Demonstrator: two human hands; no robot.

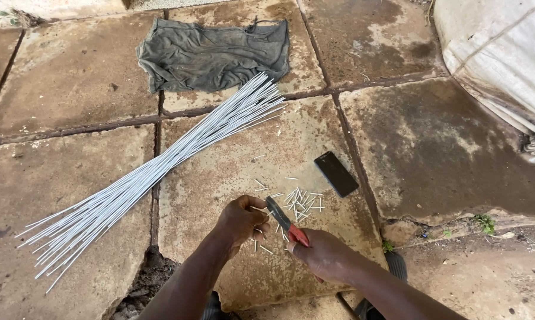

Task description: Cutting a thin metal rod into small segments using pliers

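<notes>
right hand [325,253] closed around red handles of metal cutting pliers [285,220], nose pointing up and left, toward left hand [239,220]. left hand curled, fingertips pinching what seems a short white wire piece [259,208], just beside plier nose; exact grip hard to tell. small heap of short cut white pieces [300,200] just beyond both hands, on stone floor [232,172]. long bundle of thin white rods [155,178] well apart on left, long axis running diagonal from lower left to upper right; left hand nearer to it. flat black phone [336,173] beyond the heap; crumpled grey cloth [214,53] at far end.
</notes>
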